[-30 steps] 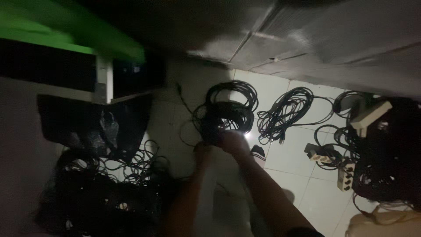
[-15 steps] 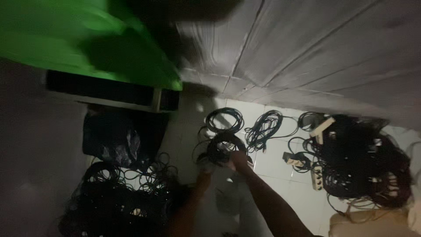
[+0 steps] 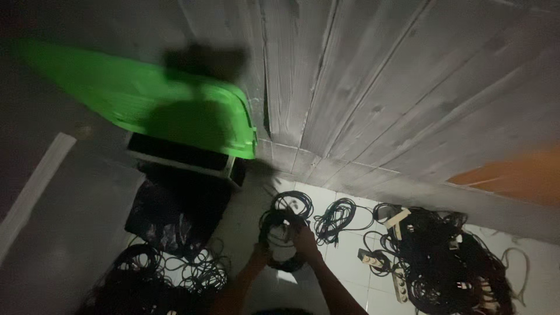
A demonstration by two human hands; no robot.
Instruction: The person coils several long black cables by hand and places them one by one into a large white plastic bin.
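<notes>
Both my hands hold a coil of black cable [image 3: 279, 226] low over the white tiled floor. My left hand [image 3: 261, 254] grips the coil's lower left side. My right hand [image 3: 303, 238] grips its right side. The coil hangs between them as a loose loop. A second, smaller black coil [image 3: 294, 202] lies on the tiles just beyond it. The light is dim and fine detail of my fingers is hard to make out.
A bundled black cable [image 3: 336, 218] lies right of my hands. A big heap of tangled cables and white power strips [image 3: 449, 262] fills the right. More loose cables [image 3: 157, 274] and a black bag [image 3: 175, 216] sit left, under a green plastic lid [image 3: 175, 114]. A grey plank wall [image 3: 379, 87] stands behind.
The view has tilted upward, so the floor and my hands sit lower in frame and more of the wall shows. My hands still hold the same coil.
</notes>
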